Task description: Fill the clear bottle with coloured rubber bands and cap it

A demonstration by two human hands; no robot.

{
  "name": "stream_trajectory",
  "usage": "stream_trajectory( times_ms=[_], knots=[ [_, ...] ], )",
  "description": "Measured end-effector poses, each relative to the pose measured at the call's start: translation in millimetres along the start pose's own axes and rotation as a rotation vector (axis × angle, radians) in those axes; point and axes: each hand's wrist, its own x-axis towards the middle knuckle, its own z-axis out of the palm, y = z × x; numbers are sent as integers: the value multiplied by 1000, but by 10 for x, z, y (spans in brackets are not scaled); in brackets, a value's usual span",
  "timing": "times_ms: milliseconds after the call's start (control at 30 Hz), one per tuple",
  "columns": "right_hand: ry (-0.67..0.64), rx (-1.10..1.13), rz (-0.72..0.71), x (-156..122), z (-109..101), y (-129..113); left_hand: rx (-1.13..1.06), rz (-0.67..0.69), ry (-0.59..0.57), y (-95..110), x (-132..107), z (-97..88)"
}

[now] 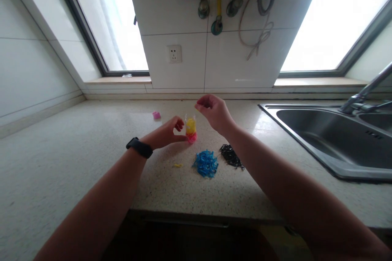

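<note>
A small clear container (190,125) stands on the counter, with pink-red pieces at its bottom and yellow ones above. My left hand (168,132) is at its left side, thumb reaching the lower wall and fingers curled apart from the thumb. Above and right of the container's mouth, my right hand (213,111) has its fingertips pinched together; anything between them is too small to make out. Nearer me lie a pile of small blue pieces (206,164) and a pile of black pieces (231,155), partly behind my right forearm. A few yellow bits (178,165) lie left of the blue pile.
A pink object (156,115) sits farther back on the speckled counter (101,147). At the right is a steel sink (306,130) with a faucet (357,100). The tiled wall behind carries a socket (174,54) and hanging hoses (219,0).
</note>
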Motion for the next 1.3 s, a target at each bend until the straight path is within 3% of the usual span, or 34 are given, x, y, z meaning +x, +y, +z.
stream_trajectory(
  times_ms=[67, 200, 300, 433, 633, 733, 800, 900, 967, 1067, 1300],
  knots=[
    [-16, -18, -9, -12, 58, -4, 122, -23, -71, 26, -52, -105],
    [-48, -59, -10, -43, 62, 51, 150, -147, -432, 146, -136, -250],
    [-27, -61, -15, -53, -2, 98, 99, -201, -608, 220, -169, -248],
    [24, -113, -12, -92, -134, 169, 50, -217, -690, 252, -180, -187],
    [27, -226, 38, -188, -324, 337, 154, -146, -677, 291, -185, -196],
    [31, -243, 44, -199, -378, 395, 69, -17, -542, 349, -177, -207],
    [44, -245, 51, -194, -395, 413, -13, 57, -278, 394, -144, -183],
    [43, -253, 64, -188, -398, 422, -93, 57, 219, 433, -41, -97],
    [36, -266, 70, -189, -396, 420, -98, 47, 440, 436, 47, -29],
    [32, -286, 83, -193, -401, 405, -42, 44, 557, 426, 155, 43],
    [35, -296, 91, -193, -423, 368, 28, 19, 537, 413, 188, 43]
  ],
)
